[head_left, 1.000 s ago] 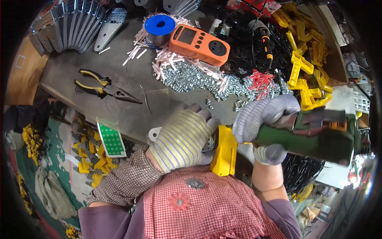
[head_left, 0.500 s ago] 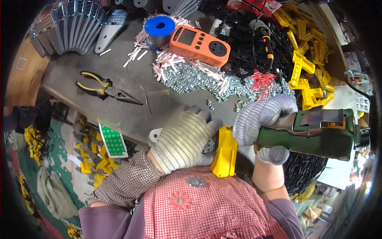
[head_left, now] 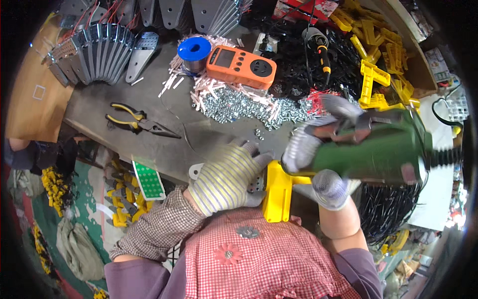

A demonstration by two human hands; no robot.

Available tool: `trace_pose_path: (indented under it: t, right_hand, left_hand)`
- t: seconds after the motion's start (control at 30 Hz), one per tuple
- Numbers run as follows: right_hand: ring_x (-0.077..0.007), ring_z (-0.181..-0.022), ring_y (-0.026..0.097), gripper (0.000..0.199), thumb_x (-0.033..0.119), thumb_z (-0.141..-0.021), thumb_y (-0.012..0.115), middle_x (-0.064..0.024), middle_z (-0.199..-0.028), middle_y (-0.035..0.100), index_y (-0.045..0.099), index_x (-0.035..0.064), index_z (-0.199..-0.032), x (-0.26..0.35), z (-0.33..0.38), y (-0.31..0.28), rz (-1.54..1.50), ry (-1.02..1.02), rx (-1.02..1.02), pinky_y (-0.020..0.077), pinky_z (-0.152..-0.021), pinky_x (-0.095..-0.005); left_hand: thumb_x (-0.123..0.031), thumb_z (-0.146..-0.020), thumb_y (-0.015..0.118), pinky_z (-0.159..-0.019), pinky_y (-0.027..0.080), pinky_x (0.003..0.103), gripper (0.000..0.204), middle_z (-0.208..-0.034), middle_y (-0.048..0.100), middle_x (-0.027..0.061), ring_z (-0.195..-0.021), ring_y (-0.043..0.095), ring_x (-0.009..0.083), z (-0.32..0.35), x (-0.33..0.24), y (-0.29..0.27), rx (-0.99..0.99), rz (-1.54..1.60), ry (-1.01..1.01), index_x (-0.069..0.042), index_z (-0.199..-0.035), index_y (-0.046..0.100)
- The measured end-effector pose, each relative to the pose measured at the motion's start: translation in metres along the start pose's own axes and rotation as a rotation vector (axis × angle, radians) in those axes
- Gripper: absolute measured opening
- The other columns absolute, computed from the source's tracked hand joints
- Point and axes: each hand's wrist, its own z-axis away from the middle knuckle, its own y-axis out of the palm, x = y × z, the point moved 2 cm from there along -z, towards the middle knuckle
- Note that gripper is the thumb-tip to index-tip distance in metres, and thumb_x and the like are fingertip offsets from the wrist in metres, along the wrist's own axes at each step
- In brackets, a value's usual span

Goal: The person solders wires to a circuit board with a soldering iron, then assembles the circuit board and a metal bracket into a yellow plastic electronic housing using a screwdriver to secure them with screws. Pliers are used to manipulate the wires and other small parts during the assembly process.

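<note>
My left hand, in a striped knit glove, is closed over a flat grey metal plate. The plate's rounded, holed end shows left of the glove; most of it is hidden. Against the fingers at its right end stands a yellow plastic part, its lower end close to the checked apron. My right hand, also gloved, is wrapped round a green power tool, blurred by motion. The tool lies sideways with its cord end to the right. Its front end is beside the yellow part, but I cannot tell whether they touch.
Yellow-handled long-nose pliers lie at left. Beyond my hands are heaped screws and nuts, an orange meter, a solder spool, fanned metal plates, a soldering iron and yellow parts.
My right hand has swung the green tool left and turned it, bringing its front end nearer the yellow part. The left hand keeps its hold, with the yellow part shifted slightly left in view.
</note>
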Motion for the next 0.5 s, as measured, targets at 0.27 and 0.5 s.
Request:
trace_pose_path:
  t: [0.27,0.5]
  right_hand:
    - [-0.0228,-0.073,0.066,0.086,0.051,-0.081,0.092,-0.0110,-0.090,0.068,0.059,-0.0050,-0.137,0.057,-0.012,-0.025,0.182,-0.010,0.026,0.0568,-0.067,-0.0383]
    - [-0.0189,-0.084,0.065,0.090,0.073,-0.090,0.071,-0.0053,-0.091,0.062,0.059,-0.0023,-0.136,0.061,-0.009,-0.062,0.044,-0.238,-0.094,0.0547,-0.098,-0.0490]
  left_hand:
    - [-0.025,-0.086,0.075,-0.092,0.056,0.047,0.028,-0.096,0.073,0.0151,-0.100,0.071,0.0357,-0.039,0.023,-0.029,-0.145,0.253,-0.218,-0.006,-0.107,0.075]
    - [-0.015,-0.086,0.068,-0.072,0.060,0.044,0.013,-0.085,0.078,0.0101,-0.083,0.077,0.0308,-0.084,0.042,-0.010,0.239,-0.521,0.235,-0.010,-0.083,0.079]
